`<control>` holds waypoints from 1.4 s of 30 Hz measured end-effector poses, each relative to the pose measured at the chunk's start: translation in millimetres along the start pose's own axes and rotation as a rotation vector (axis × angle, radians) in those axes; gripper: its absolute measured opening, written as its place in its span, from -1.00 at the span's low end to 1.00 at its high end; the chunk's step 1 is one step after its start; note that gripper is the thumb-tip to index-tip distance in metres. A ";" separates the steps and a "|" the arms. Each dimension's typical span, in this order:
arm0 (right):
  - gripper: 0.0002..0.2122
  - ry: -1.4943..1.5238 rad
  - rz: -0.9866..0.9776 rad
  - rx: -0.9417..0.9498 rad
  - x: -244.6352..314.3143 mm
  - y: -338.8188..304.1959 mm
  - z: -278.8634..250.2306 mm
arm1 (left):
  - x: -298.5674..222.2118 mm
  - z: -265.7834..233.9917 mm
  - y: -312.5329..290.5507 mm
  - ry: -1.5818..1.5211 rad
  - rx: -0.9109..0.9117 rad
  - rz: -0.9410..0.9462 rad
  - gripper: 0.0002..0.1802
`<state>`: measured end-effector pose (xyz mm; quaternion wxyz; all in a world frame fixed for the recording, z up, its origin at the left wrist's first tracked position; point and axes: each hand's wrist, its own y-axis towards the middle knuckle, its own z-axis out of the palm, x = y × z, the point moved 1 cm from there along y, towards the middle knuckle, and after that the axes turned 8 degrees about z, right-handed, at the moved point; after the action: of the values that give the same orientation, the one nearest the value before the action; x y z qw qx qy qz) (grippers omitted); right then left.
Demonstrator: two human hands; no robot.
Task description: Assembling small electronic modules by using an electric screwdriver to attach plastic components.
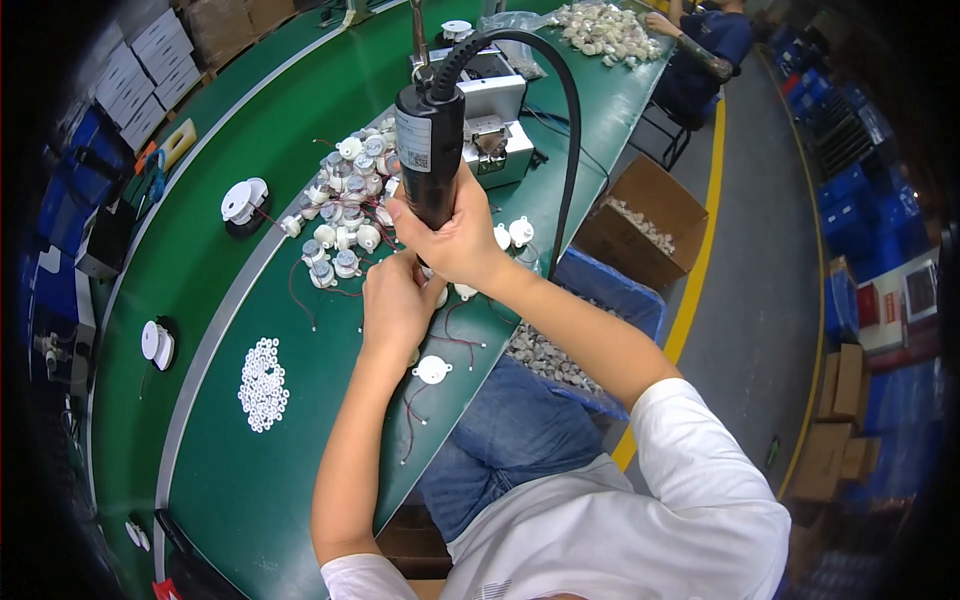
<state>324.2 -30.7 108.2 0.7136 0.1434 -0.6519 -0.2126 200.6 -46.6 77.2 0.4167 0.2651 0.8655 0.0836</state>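
Observation:
My right hand (465,235) is wrapped round a black electric screwdriver (428,135), held upright with its tip downward. Below it my left hand (392,305) has its fingers closed at the screwdriver's lower end; what they grip is mostly hidden. Beyond and left of my hands is a heap of small round white parts with thin wires (345,195). Near my left wrist a flat white round part with side lugs (433,370) lies on the green bench (310,470), beside loose dark red wires (410,415). A patch of small white rings (263,385) lies farther left.
A black cable (575,130) arcs right from the screwdriver. Behind stands a metal box-like device (500,150). Left runs a green conveyor (200,270) carrying white round pieces (243,202). Right of the bench are a blue bin (640,300) and a cardboard box (665,205); a co-worker (700,60) sits beyond.

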 end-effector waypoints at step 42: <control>-0.50 0.072 0.098 0.104 17.0 -5.1 -8.2 | -0.3 -24.8 -3.6 -0.088 0.333 0.013 -0.51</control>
<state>332.7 -44.1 119.6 0.7375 0.1559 -0.6424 -0.1380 180.3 -47.9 91.9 0.4041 0.3397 0.8464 -0.0699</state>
